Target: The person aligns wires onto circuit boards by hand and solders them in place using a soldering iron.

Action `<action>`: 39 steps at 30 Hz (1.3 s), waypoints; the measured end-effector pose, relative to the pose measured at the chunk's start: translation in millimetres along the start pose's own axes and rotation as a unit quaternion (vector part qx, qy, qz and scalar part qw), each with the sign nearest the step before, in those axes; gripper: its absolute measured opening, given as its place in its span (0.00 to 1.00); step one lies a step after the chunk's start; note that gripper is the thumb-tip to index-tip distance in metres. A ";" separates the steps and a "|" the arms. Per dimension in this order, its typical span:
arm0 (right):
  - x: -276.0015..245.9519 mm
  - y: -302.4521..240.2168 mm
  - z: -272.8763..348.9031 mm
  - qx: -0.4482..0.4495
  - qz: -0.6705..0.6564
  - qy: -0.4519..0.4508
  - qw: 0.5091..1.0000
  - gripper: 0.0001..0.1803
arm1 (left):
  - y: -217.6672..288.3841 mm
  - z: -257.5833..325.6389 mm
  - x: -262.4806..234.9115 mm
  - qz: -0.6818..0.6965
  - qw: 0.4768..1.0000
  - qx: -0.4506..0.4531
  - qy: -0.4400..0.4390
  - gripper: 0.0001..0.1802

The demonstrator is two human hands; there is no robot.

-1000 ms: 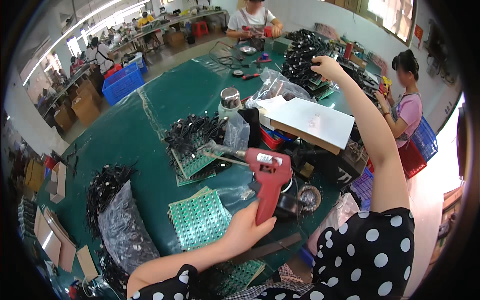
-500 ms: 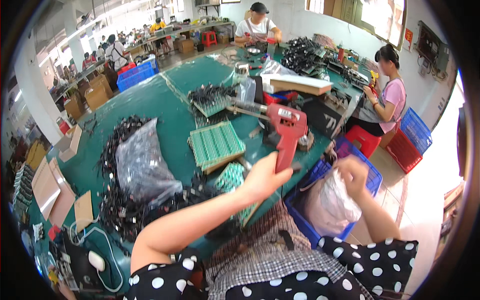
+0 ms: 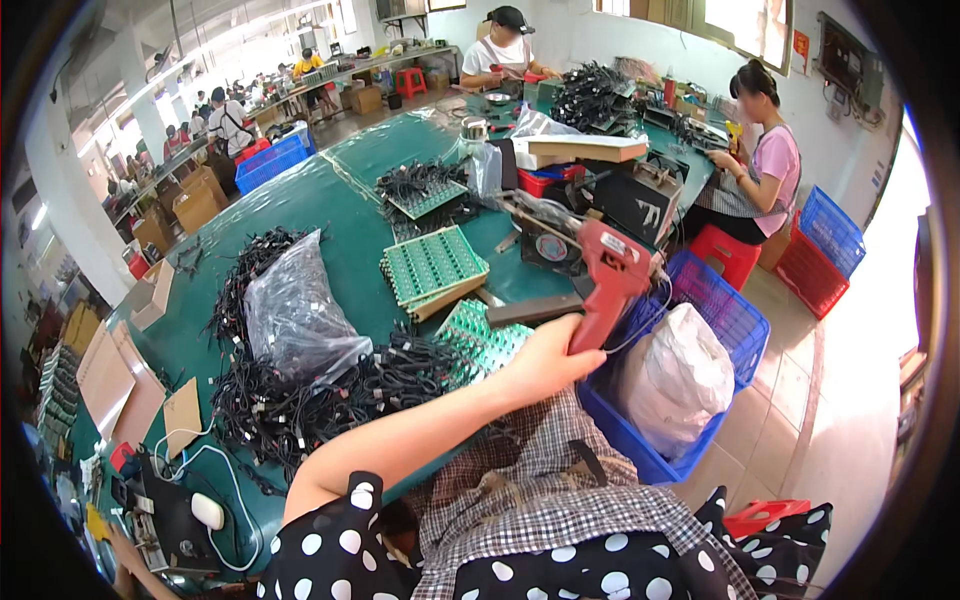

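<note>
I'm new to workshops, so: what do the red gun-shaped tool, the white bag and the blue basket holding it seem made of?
Red tool: likely hard plastic, smooth, evenly coloured. White bag: perhaps thin plastic, faintly shiny, creased. Blue basket: probably smooth moulded plastic, with slotted walls.

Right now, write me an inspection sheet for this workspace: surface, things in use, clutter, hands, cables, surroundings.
Surface: green table, crowded on the near side.
Things in use: red gun in hand; circuit boards on the table.
Clutter: plastic bag among black cables.
Hands: left hand grips the gun's handle; right hand not in view.
Cables: black ones heaped, tangled.
Surroundings: blue crate holds a white sack; person in pink sits beyond.
</note>
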State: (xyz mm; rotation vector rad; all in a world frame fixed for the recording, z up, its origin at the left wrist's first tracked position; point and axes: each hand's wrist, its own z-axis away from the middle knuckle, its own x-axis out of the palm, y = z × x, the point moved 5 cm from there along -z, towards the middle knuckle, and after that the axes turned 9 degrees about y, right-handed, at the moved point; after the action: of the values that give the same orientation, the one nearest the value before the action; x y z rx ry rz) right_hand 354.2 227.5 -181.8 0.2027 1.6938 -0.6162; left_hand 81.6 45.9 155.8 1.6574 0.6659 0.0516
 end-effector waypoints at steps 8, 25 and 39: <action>11.8 -16.2 -125.6 0.063 -0.150 -0.092 0.982 0.17 | -22.4 -30.8 -19.6 -0.020 0.991 0.009 -0.128 0.21; -66.0 -38.4 -110.6 0.186 -0.410 -0.394 0.801 0.25 | -59.1 -34.6 8.7 0.007 0.993 -0.047 -0.110 0.19; -234.0 -238.6 -99.5 -0.004 -0.785 0.136 0.605 0.45 | -3.7 37.7 54.0 -0.118 0.986 0.032 -0.115 0.21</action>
State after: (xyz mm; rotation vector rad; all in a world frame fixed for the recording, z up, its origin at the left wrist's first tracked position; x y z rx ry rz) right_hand 211.9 123.6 119.0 -1.4815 1.8096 -1.9044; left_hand 139.9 36.6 126.5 1.6054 0.6867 -0.3307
